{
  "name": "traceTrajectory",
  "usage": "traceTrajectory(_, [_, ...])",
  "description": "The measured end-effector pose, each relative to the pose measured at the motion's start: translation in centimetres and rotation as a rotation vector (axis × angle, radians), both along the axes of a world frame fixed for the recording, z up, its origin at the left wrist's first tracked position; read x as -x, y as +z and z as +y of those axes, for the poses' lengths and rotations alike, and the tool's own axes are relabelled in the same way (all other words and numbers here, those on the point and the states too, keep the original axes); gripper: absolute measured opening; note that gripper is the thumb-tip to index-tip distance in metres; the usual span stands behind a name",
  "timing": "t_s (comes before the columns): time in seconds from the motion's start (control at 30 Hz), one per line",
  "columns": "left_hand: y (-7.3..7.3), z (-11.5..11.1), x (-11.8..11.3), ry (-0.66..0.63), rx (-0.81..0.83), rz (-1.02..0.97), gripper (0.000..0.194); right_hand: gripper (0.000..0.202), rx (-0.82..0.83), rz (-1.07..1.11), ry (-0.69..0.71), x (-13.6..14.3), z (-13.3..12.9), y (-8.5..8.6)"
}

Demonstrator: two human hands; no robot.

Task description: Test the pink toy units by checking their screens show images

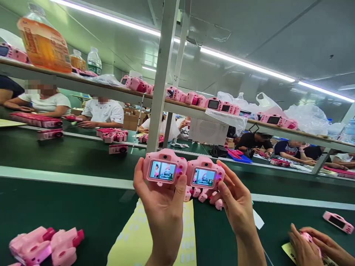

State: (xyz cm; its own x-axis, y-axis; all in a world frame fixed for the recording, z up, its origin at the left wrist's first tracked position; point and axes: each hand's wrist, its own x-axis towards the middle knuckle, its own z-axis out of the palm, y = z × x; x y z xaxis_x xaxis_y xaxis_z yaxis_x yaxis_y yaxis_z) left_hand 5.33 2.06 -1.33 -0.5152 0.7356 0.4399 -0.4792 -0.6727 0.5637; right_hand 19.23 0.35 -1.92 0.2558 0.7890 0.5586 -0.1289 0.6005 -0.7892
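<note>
My left hand (163, 210) is closed around a pink toy camera (165, 151), its thumb beside the buttons to the right of the lit screen. A second pink toy camera (203, 160) sits in my right hand (235, 199), gripped at its right side with the thumb near the buttons. Side by side, the two cameras touch or nearly touch, both screens facing me and showing a picture of the room. Below them lies a yellow sheet of stickers (133, 244) on the green table. Behind the held cameras, several small pink pieces (203, 195) are partly hidden.
Pink toy cameras (46, 245) lie in a pile at lower left. At lower right a co-worker's hands (307, 244) hold a pink item, with another pink camera (337, 222) nearby. An overhead shelf (111, 83) on a white post (162, 74) carries cameras, bottles and bags. People sit across the table.
</note>
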Motion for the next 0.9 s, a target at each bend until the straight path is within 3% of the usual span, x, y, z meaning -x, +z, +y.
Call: traceTrajectory(0.9, [-1.0, -0.3, -0.5, -0.009, -0.044, 0.108, 0.08, 0.041, -0.029, -0.083, -0.006, -1.3, 0.0, -0.2])
